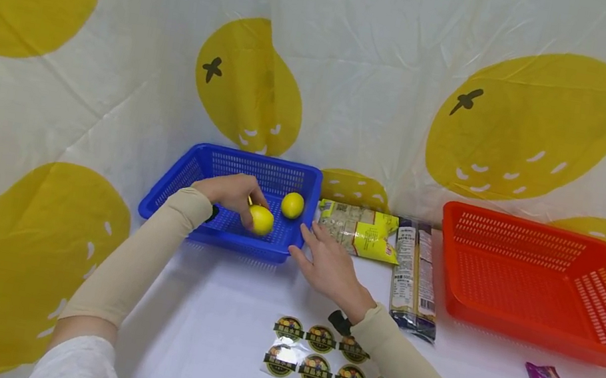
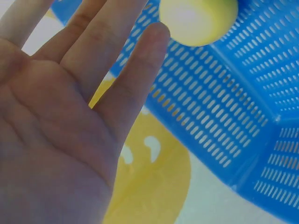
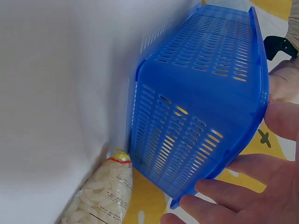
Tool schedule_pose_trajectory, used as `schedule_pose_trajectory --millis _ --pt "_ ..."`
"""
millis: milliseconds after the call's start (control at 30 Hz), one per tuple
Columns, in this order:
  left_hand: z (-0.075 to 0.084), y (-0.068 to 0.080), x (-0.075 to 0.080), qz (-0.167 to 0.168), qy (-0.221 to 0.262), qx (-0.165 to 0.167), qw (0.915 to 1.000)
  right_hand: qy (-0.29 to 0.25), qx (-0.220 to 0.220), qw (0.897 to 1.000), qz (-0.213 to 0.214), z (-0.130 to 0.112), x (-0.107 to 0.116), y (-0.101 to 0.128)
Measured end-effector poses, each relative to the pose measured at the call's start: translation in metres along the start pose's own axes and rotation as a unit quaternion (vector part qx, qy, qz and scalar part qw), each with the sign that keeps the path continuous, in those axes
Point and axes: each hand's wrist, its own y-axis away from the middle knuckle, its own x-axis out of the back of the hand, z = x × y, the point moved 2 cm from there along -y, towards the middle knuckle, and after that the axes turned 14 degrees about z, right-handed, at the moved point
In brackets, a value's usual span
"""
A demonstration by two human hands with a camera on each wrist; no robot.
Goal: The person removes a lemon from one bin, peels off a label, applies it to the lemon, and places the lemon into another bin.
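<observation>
My left hand [image 1: 232, 193] reaches into a blue perforated basket [image 1: 244, 247] and holds a yellow lemon [image 1: 260, 221] between thumb and fingers. A second lemon [image 1: 292, 205] lies at the basket's right side. In the left wrist view the palm [image 2: 51, 126] fills the left side, its fingertips mostly out of frame, with one lemon [image 2: 198, 21] past the fingers. My right hand [image 1: 330, 267] touches the basket's right rim with spread, fairly straight fingers. Seen from the right wrist, these fingers [image 3: 224, 196] lie along the rim of the basket [image 3: 187, 126].
Right of the basket lie a yellow-and-clear food bag [image 1: 359, 231] and a long packet [image 1: 415, 280]. A red basket [image 1: 506, 279] stands farther right, with a small purple packet [image 1: 545, 376] before it. A sheet of round stickers [image 1: 316, 372] lies partly under the right forearm.
</observation>
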Motion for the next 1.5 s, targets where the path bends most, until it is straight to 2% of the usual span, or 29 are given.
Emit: schedule_pose_trajectory --millis 200,400,533,767,900,1133,1367,1500 --pt "-0.002 0.008 0.005 0.048 0.003 -0.009 0.9988 -0.004 -0.004 1.000 -0.001 0.002 0.001 0.003" --pt "0.003 0.022 0.010 0.089 0.029 -0.012 0.9955 -0.003 -0.009 1.000 -0.004 0.006 0.002 0.006" --pt "0.015 0.030 0.012 0.105 0.031 -0.022 0.9938 -0.009 -0.024 1.000 0.005 0.011 0.005 0.008" --pt "0.043 0.037 0.011 0.117 0.036 -0.069 0.9901 -0.033 -0.029 0.998 0.047 0.022 0.018 0.015" --pt "0.057 0.037 0.006 0.125 0.026 -0.098 0.9870 -0.043 -0.037 0.997 0.055 0.028 0.026 0.022" --pt "0.084 0.044 -0.009 0.155 0.013 -0.158 0.9752 -0.061 -0.036 0.994 0.081 0.041 0.040 0.038" --pt "0.117 0.045 -0.033 0.168 -0.021 -0.224 0.9597 -0.089 -0.021 0.991 0.100 0.050 0.052 0.053" --pt "0.132 0.041 -0.049 0.178 -0.021 -0.238 0.9547 -0.115 -0.016 0.989 0.096 0.054 0.055 0.058"
